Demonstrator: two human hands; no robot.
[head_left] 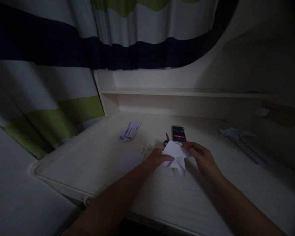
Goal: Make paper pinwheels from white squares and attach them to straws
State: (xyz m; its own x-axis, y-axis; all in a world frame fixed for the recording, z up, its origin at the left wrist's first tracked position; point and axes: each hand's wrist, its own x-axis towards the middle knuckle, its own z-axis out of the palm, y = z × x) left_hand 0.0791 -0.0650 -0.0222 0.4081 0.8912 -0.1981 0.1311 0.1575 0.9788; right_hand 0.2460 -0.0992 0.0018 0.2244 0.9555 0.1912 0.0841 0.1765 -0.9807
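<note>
A white piece of paper [175,150] with curled flaps is held between my two hands above the desk. My left hand [157,158] grips its left side, the thumb lying across the paper near the curled part. On the upper right edge, the fingers of my right hand [198,154] pinch the sheet. Just behind the paper lie scissors [166,142], partly hidden by it, and a phone [179,133] with a lit screen. A flat sheet of paper [130,160] rests on the desk beside my left forearm.
On the white desk [88,157], a bundle of folded paper strips [131,130] lies at the back left, near a small pile of pale pieces [145,147]. More folded paper [243,141] is at the right. A shelf [162,92] spans the back, below striped curtains [147,52].
</note>
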